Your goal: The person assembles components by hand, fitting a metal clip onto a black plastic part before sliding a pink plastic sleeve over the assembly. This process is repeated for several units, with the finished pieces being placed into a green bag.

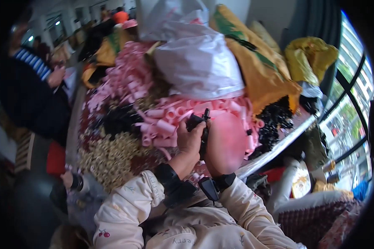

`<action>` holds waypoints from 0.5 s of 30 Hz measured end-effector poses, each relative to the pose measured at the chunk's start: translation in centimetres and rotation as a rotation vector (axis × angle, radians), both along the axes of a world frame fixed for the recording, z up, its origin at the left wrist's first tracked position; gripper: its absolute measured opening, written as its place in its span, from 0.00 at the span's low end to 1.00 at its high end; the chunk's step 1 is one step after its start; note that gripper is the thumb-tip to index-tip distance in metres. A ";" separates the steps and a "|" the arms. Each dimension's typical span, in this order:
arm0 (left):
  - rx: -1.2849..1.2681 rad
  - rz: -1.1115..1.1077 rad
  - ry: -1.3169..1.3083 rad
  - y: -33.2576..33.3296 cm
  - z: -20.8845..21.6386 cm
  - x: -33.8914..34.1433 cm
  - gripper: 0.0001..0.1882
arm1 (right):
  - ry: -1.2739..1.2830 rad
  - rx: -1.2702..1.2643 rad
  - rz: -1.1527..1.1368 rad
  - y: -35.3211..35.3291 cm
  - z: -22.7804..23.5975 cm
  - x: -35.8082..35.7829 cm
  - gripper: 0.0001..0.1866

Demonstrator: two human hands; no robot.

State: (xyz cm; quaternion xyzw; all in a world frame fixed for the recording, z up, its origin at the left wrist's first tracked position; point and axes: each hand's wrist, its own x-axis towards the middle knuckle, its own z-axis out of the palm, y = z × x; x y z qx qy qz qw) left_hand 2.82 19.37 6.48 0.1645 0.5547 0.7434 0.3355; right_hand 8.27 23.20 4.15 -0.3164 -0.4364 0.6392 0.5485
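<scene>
I see the left hand [190,139] at the clock's centre, fingers pinching a small black plastic part [194,121]; the right hand [220,145] beside it blurs, so I can't tell its fingers. Small tan rings [112,157] heap at eight o'clock; beyond, at twelve, pink plastic tubes [166,126], then a bulging white sack [199,64].

The table [274,148] bears pink tubes [166,126], black pieces [276,118], apparently beige rings [110,157].
</scene>
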 end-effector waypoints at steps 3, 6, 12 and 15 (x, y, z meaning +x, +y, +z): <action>0.006 0.209 0.032 -5.5 -2.2 -5.9 0.17 | -0.030 -0.004 0.209 -4.8 -1.3 -6.3 0.14; 0.030 0.298 -0.032 -9.7 -3.4 -9.4 0.14 | -0.110 0.022 0.349 -8.1 -2.8 -10.3 0.15; 0.042 0.382 -0.190 -15.5 -4.9 -13.0 0.14 | -0.323 0.144 0.412 -13.2 -5.8 -15.2 0.19; -0.044 0.399 -0.076 -16.5 -6.7 -15.3 0.16 | -0.410 0.237 0.450 -13.9 -6.2 -16.6 0.21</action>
